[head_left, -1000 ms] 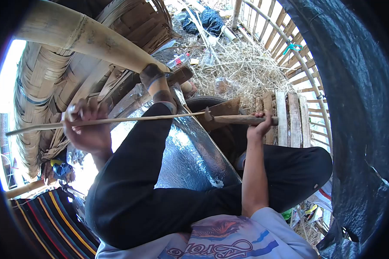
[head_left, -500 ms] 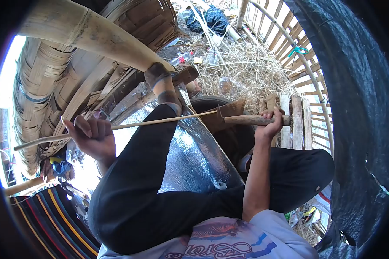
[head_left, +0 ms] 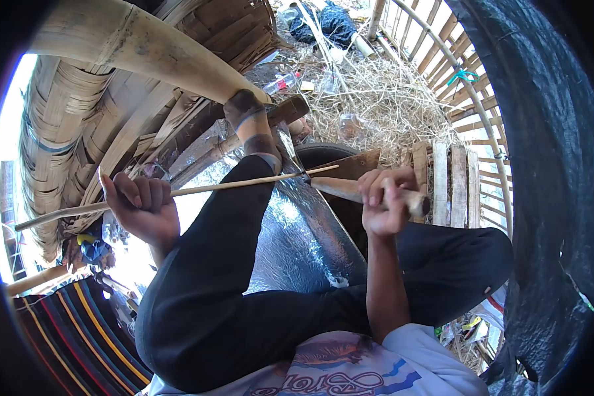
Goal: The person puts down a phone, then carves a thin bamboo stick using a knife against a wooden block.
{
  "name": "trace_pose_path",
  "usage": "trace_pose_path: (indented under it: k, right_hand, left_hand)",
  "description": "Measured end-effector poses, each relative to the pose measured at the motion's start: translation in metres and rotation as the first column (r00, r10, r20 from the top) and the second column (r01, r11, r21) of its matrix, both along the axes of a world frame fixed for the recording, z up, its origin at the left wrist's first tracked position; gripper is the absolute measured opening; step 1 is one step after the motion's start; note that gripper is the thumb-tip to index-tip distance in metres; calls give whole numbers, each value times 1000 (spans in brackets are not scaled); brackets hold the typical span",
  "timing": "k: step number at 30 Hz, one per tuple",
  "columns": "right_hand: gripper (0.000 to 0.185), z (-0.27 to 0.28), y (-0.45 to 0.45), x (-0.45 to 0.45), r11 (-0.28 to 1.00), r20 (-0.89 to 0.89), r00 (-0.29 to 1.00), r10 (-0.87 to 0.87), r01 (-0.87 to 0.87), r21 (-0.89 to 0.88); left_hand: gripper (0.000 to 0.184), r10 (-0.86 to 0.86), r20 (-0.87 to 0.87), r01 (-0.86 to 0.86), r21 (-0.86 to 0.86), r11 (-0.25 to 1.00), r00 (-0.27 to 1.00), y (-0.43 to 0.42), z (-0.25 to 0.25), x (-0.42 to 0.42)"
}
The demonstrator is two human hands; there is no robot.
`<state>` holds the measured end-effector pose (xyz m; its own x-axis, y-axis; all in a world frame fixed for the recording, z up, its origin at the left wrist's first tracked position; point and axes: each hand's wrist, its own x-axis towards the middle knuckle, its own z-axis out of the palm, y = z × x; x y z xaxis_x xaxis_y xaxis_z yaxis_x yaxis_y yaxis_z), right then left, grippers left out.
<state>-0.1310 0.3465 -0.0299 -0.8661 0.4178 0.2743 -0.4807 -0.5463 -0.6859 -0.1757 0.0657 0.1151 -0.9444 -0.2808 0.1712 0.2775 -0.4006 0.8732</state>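
A long thin stick (head_left: 228, 187) runs from the left across my raised knee to the middle of the view. My left hand (head_left: 142, 204) is closed round its left part, with the thumb pointing up. My right hand (head_left: 388, 198) grips the wooden handle (head_left: 336, 188) of a bladed tool. The tool's small dark head touches or lies very near the stick, close to its right end; the blade itself is hard to make out. A flat brown board (head_left: 360, 163) is behind the tool, over a dark round rim (head_left: 320, 153).
A thick bamboo pole (head_left: 158, 56) slants across the upper left beside woven bamboo (head_left: 59, 132). Shiny foil sheet (head_left: 287, 244) lies between my legs. Straw (head_left: 396, 99) covers ground ahead, near wooden slats (head_left: 457, 185). Black sheeting (head_left: 548, 198) hangs at right; striped cloth (head_left: 86, 323) is lower left.
My right hand has moved left and slightly down, bringing the tool's head back along the stick, whose right tip now extends past it. My left hand still holds the stick.
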Motion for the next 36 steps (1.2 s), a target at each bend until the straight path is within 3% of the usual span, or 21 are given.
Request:
trace_pose_path:
  k: [1,3,4,5,7,8,10,11,13,15,17,18,21,23,26,27,29,30,33,36]
  right_hand:
    - [11,-2,-4,2,1000,0,1000,1,-1,0]
    - [11,-16,-11,8,985,148,989,8,-33,168]
    - [10,-27,-8,10,917,249,966,-64,-42,396]
    - [8,-40,-4,7,814,188,979,-80,-45,579]
    - [10,-49,-2,9,787,209,974,-87,-61,613]
    - [10,-49,-1,10,789,205,975,-88,-58,612]
    - [13,-45,1,18,926,236,972,-24,-67,370]
    - [13,-31,-1,17,924,245,969,-22,-74,374]
    - [13,-5,-7,13,993,105,992,76,-85,82]
    - [14,-31,-8,13,929,145,987,74,-121,349]
    - [13,-54,-8,11,779,210,978,-8,-126,614]
    - [13,-53,-6,9,780,205,979,-5,-124,614]
    - [10,-45,1,11,964,290,957,2,-80,255]
    - [10,-27,-2,12,990,172,979,114,-127,69]
    - [11,-53,-3,4,816,118,992,-38,-38,576]
    - [11,-57,0,1,815,109,993,-32,-37,579]
    - [13,-72,4,-1,927,280,957,75,-170,334]
    - [18,-72,7,2,906,321,945,64,-189,378]
    - [14,-51,3,9,934,176,980,96,-149,325]
    - [14,-55,4,9,937,160,984,84,-133,323]
  left_hand:
    - [52,4,6,-4,4,1000,1000,1,0,0]
    - [52,9,6,-9,11,1000,1000,3,1,-1]
    - [52,18,12,-18,6,1000,1000,2,0,0]
    - [51,28,16,-28,0,1000,999,1,0,0]
    - [51,31,11,-31,-3,1000,999,3,1,0]
    - [51,36,14,-36,-5,999,999,2,1,0]
    - [50,30,12,-30,12,999,999,-3,-2,0]
    - [50,21,7,-21,35,999,1000,-2,-2,1]
    - [50,44,21,-45,35,998,999,0,-2,1]
    - [49,28,32,-28,26,999,999,-2,-2,1]
    - [49,22,29,-23,31,999,999,-2,-2,1]
    - [49,20,30,-21,27,999,999,-1,-2,0]
    - [49,41,27,-42,22,999,999,-3,-1,0]
    - [49,67,27,-68,36,997,997,-3,-4,2]
    - [49,74,37,-75,22,997,997,2,-2,0]
    - [49,80,28,-81,26,996,996,2,-2,-1]
    - [49,16,28,-17,30,999,999,-2,-2,-1]
    - [49,13,23,-13,26,1000,1000,-1,-2,0]
    - [48,-15,1,15,50,999,1000,-9,-5,2]
    - [48,-17,24,16,4,1000,1000,-1,-3,-1]
